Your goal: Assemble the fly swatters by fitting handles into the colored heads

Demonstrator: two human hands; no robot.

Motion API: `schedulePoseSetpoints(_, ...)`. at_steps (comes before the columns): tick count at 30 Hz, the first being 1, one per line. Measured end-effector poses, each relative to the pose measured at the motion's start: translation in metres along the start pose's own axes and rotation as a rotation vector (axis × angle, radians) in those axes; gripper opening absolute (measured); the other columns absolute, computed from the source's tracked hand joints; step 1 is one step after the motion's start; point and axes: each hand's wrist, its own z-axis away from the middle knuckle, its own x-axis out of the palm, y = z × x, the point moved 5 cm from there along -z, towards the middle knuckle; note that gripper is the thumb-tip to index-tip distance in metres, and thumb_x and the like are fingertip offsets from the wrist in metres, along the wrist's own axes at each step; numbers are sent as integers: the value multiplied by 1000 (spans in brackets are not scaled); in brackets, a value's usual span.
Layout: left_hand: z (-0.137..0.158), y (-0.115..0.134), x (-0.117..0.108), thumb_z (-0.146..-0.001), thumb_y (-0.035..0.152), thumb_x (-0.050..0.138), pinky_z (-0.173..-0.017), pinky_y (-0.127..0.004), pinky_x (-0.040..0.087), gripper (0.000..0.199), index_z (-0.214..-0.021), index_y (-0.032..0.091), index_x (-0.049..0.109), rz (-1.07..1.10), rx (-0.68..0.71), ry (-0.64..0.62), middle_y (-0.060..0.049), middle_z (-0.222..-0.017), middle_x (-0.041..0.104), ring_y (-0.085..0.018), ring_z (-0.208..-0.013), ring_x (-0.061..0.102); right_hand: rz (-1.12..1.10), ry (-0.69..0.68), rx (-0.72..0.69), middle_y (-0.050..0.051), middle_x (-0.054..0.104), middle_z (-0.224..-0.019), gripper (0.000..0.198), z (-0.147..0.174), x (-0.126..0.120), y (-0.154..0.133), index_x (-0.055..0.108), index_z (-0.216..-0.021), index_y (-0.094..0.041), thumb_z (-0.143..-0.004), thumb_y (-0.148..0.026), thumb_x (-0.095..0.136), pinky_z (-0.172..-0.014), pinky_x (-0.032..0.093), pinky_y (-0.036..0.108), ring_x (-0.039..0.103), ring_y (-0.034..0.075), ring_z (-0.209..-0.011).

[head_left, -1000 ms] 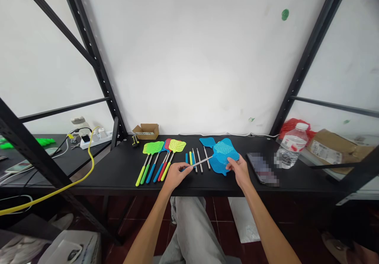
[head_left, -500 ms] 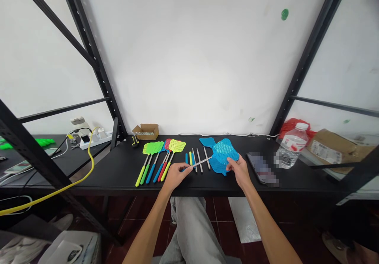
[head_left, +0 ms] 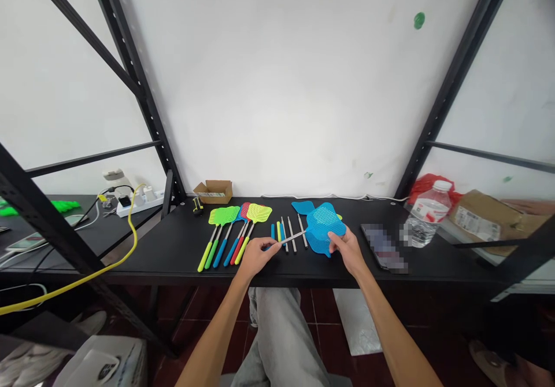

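My left hand (head_left: 261,254) is closed on a thin metal rod (head_left: 293,237) that runs right to a blue fly swatter head (head_left: 325,223). My right hand (head_left: 346,247) pinches the lower right edge of that mesh head, with the thumb on top. Other blue swatter heads lie beneath and behind it, one of them a separate blue head (head_left: 302,207) at its upper left. Loose metal rods (head_left: 292,233) and short blue and yellow handle sleeves (head_left: 279,232) lie between my hands. Left of my left hand rest several whole fly swatters (head_left: 225,239) in green, blue, red and yellow.
A phone-like device (head_left: 384,248), partly pixelated, lies to the right, then a water bottle (head_left: 427,216) and a cardboard package (head_left: 489,219). At the back left are a small open box (head_left: 214,192) and a tape measure (head_left: 198,206). Black shelf posts (head_left: 143,95) flank the table.
The held blue swatter head has moved slightly left with my right hand. A bit of yellow now shows behind its right side. My left hand still grips the rod.
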Motion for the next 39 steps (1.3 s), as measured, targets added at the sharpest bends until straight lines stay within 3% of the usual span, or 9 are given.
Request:
schedulePoseSetpoints(9, 0, -3, 0, -88, 55, 50, -60, -23, 36, 44, -79, 18, 72, -28, 1, 3, 0, -68, 61, -15, -65, 53, 24, -83, 9, -7, 54, -62, 32, 1, 7, -4, 56, -97, -21, -80, -44, 71, -48, 43, 26, 49, 10, -45)
schedulePoseSetpoints(15, 1, 1, 0, -87, 49, 57, -60, -23, 38, 35, -98, 20, 71, 53, 53, 44, 1, -68, 57, -13, -62, 50, 15, -26, 25, -1, 65, -67, 35, 0, 3, 0, 57, -100, -20, -81, -46, 71, -50, 44, 27, 51, 11, -48)
schedulePoseSetpoints(19, 4, 2, -9, -92, 40, 50, -68, -26, 44, 31, -111, 21, 65, 1, 74, 247, 0, -74, 60, -16, -70, 57, 21, 2, 45, 5, 73, -83, 56, 1, 3, -2, 51, -126, -20, -82, -49, 68, -50, 43, 28, 52, 12, -50)
schedulePoseSetpoints(22, 10, -3, -16, -93, 27, 45, -77, -31, 46, 34, -123, 23, 60, -214, -8, 470, -7, -101, 65, -22, -93, 61, 31, 24, 57, 6, 74, -87, 58, 1, 2, -3, 52, -127, -20, -81, -50, 68, -51, 43, 27, 51, 12, -52)
schedulePoseSetpoints(24, 13, -5, -16, -91, 16, 42, -80, -34, 46, 41, -127, 22, 59, -406, -85, 535, -10, -109, 63, -26, -100, 60, 30, 19, 62, 6, 74, -86, 56, 1, 2, -2, 54, -125, -19, -81, -50, 69, -51, 43, 28, 51, 13, -52)
schedulePoseSetpoints(29, 13, -4, -6, -83, 3, 41, -83, -39, 43, 46, -114, 22, 70, -731, -170, 490, -12, -106, 61, -28, -100, 57, 15, 24, 60, 6, 73, -85, 53, 1, 0, 1, 55, -123, -19, -81, -50, 68, -51, 43, 27, 53, 13, -53)
schedulePoseSetpoints(39, 14, -2, -2, -85, 17, 49, -84, -44, 39, 28, -97, 21, 73, -762, -157, 461, -13, -105, 60, -32, -102, 53, 14, 30, 60, 5, 72, -83, 50, 1, 1, -1, 58, -119, -18, -81, -49, 68, -51, 42, 27, 53, 13, -53)
